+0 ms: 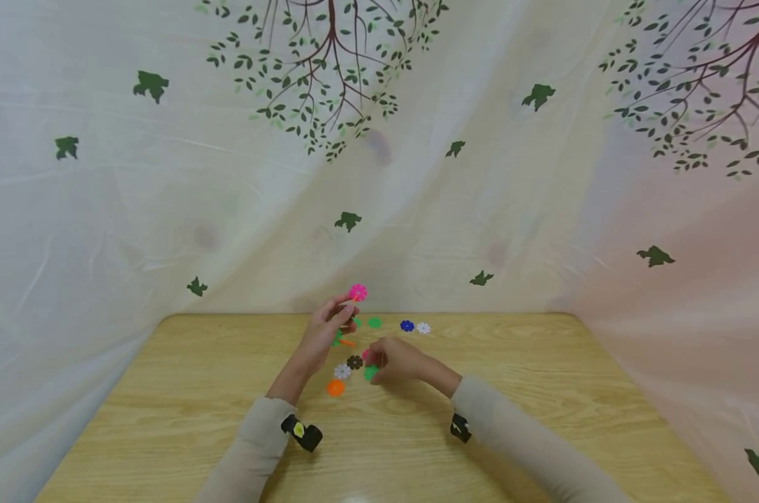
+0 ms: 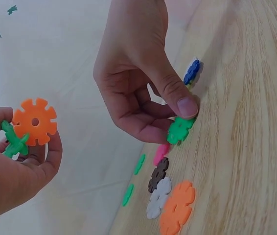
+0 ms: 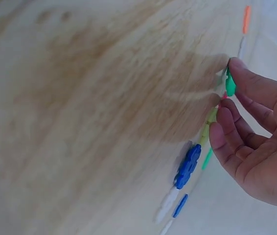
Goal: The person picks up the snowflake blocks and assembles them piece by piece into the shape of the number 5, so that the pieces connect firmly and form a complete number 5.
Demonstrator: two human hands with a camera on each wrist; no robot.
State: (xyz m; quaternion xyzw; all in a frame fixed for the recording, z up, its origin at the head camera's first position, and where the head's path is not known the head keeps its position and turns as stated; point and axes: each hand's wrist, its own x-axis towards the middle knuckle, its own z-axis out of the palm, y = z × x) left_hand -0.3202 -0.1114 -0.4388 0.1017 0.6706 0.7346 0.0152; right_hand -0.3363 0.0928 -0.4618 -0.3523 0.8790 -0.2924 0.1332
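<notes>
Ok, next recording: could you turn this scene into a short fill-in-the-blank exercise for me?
1. The disc pinched by the right hand is ____.
2. Of the linked discs in the left hand, the topmost in the head view is ____.
3. The brown disc lies between a pink disc and a ____ one.
4. The loose disc nearest the person on the table is ____.

Missing words: green; pink; white; orange.

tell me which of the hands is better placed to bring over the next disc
Probably the right: the right hand pinches a green disc low at the tabletop, while the left hand is occupied, holding joined discs raised above it.
</notes>
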